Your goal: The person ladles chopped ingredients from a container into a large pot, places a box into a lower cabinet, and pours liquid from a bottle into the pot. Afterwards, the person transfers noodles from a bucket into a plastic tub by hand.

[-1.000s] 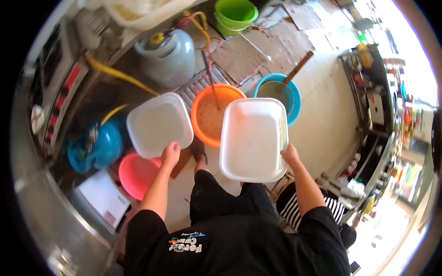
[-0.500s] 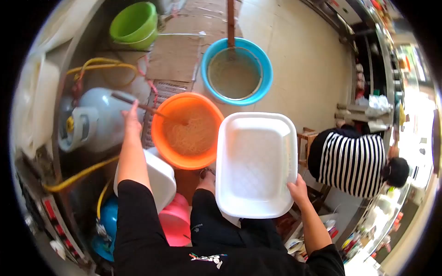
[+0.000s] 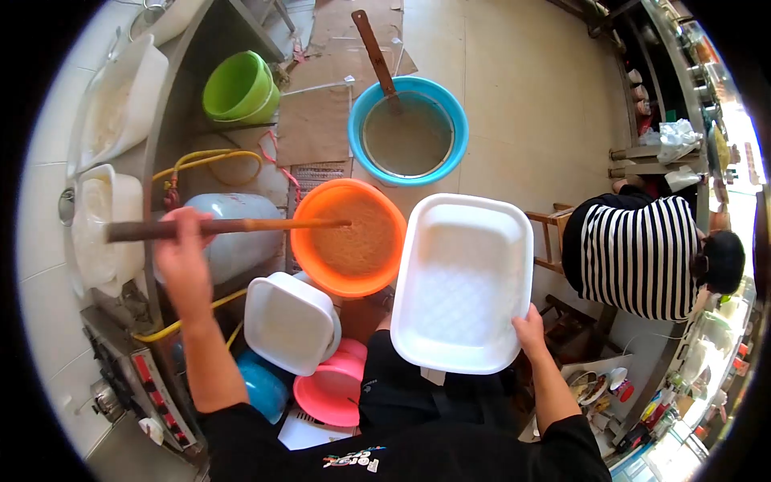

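Note:
My left hand (image 3: 186, 241) is wrapped round a long wooden stick (image 3: 265, 225), whose far end reaches into an orange basin (image 3: 309, 265) of brownish contents. With its fingers at the right edge, my right hand (image 3: 532, 331) holds a white rectangular tub (image 3: 462, 281), which looks empty, to the right of the orange basin. Beyond them stands a blue basin (image 3: 459, 136) of greyish liquid with a round rim inside it and a brown wooden paddle (image 3: 373, 52) leaning in it.
A green bucket (image 3: 237, 88), gas cylinder (image 3: 241, 245) and yellow hose (image 3: 209, 157) are at left. White (image 3: 285, 321) and pink (image 3: 329, 394) tubs sit near my legs. A person in a striped top (image 3: 634, 253) is bent over at right, beside a wooden stool (image 3: 550, 237).
My left hand has raised the stick, which is now nearly level and nearer the camera. The view has shifted, and the white tub in my right hand appears slightly farther right.

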### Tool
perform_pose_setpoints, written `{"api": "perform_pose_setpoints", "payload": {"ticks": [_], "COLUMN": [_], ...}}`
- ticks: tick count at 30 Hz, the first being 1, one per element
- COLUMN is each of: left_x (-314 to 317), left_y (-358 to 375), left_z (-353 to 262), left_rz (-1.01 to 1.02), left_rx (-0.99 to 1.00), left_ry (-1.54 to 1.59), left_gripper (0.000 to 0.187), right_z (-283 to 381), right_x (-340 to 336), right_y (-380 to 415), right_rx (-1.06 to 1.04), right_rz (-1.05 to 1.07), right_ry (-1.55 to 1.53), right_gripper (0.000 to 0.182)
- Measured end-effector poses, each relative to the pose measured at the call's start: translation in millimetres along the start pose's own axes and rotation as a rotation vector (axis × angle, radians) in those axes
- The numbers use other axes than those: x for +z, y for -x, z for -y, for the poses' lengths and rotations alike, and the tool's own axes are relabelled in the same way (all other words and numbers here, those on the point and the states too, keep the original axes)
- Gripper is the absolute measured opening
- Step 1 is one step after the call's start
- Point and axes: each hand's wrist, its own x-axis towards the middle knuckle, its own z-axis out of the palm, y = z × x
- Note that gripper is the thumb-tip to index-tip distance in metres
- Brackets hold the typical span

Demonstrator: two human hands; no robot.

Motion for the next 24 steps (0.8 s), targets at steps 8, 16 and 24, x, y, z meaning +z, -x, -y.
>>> {"api": "perform_pose_setpoints", "payload": {"ticks": [8,16,24], "left_x": [-12.6,166.4,257.2], "left_y": [-19.6,-63.6,-54.9], "left_z": [-56.3,39.4,169.9], "left_rz": [-0.044,0.09,0.312], "left_rx": [0.03,0.306,0.396], "left_ry": [0.322,-0.09,-0.238], "left_gripper": [0.021,0.023,0.027], "right_z": [17.3,-33.9,-33.7], "right_x": [-12.5,-8.0,-6.7], "right_y": [-11.3,-24.7,-23.8], "right_rx": [-0.031,-0.003,0.03], "right_rz": [-0.009,-0.034,-0.093], "right_ry": [0.191,0.081,0.013], "right_gripper": [0.04,0.04,0.04]}}
